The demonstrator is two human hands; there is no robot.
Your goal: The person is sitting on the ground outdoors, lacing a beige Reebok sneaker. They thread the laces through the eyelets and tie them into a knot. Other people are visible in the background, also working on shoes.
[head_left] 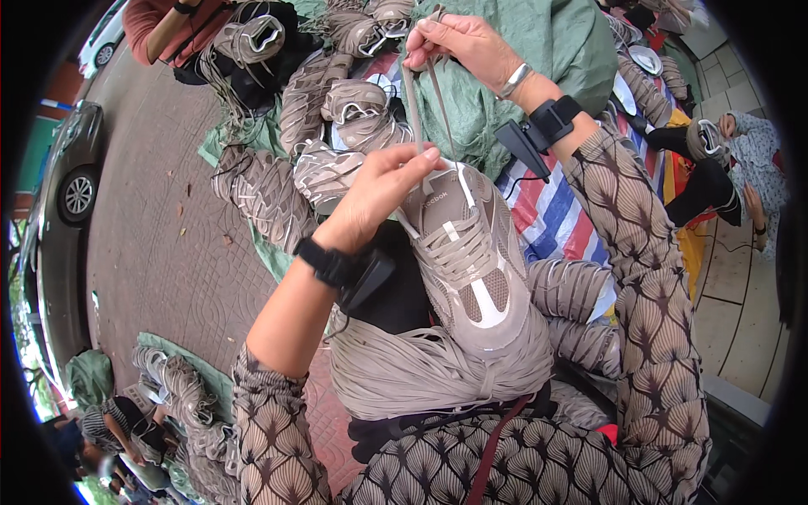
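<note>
A grey-beige sneaker (481, 278) with white trim rests on my lap, its toe pointing toward me. Flat beige shoelaces are threaded through its eyelets. My right hand (471, 52) is raised beyond the shoe, its fingertips pinched on a shoelace (443, 109) drawn upward. At the shoe's collar, my left hand (379, 189) has thumb and fingers closed around the lace near the top eyelets. Under the toe, a thick bundle of loose beige laces (404, 366) lies across my lap. Both wrists wear black strapped devices.
Piles of similar sneakers (269, 194) lie ahead and to the left, beside a green sack (539, 76). A striped sheet (551, 210) spreads to the right. Other people sit nearby, one person (753, 160) at far right. A parked car (63, 236) stands at left.
</note>
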